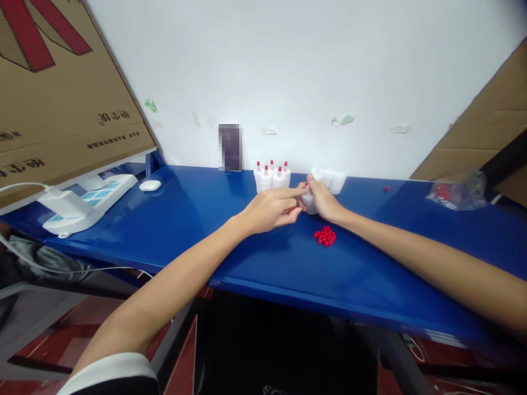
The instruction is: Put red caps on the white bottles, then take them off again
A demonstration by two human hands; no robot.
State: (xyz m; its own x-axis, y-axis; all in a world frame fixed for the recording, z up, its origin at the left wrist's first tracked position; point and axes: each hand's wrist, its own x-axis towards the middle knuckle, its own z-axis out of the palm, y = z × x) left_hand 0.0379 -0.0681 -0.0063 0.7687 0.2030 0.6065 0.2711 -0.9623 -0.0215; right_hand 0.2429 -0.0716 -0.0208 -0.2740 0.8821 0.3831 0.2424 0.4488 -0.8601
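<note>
Above the blue table, my right hand [324, 201] wraps around a small white plastic bottle [309, 205]. My left hand [269, 210] meets it from the left, its index finger reaching to the top of that bottle. A bit of red, a small red cap [292, 209], shows between the curled fingers and thumb of my left hand; how many caps are in there is hidden. Just in front of my right hand lies a pile of small red caps [325, 236]. White bottles with red-capped tips [272, 178] stand behind my left hand. More white bottles [337, 181] stand behind my right hand, partly covered by it.
A phone-like dark rectangle [231, 147] leans on the white wall. At left are a power strip [99, 200] and a white earbud case [150, 186]. One loose red cap [386, 189] and a clear plastic bag [459, 192] lie right. Cardboard [69, 104] borders the left.
</note>
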